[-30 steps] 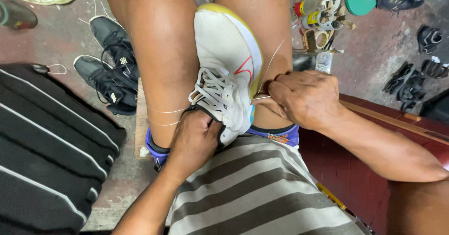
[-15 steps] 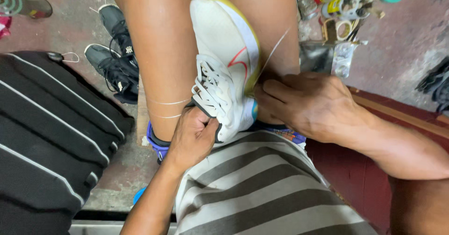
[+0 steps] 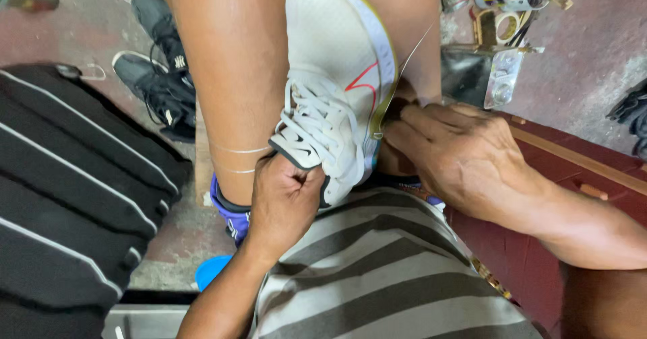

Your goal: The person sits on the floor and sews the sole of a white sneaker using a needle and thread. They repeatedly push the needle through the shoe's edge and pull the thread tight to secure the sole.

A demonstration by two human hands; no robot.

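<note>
Stained concrete floor [image 3: 593,76], red bench [image 3: 539,244]

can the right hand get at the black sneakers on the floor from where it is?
Probably not. The right hand is at the white shoe clamped between the knees; the black sneakers lie on the far side of the left leg.

The toe of the white sneaker [image 3: 337,103] runs off the top edge of the frame, and its heel is buried under the left hand [image 3: 286,201]. The right hand [image 3: 458,157] hides its own fingertips against the shoe's side. The clutter of small tools [image 3: 505,2] at upper right is too small to identify and cropped by the edge.
</note>
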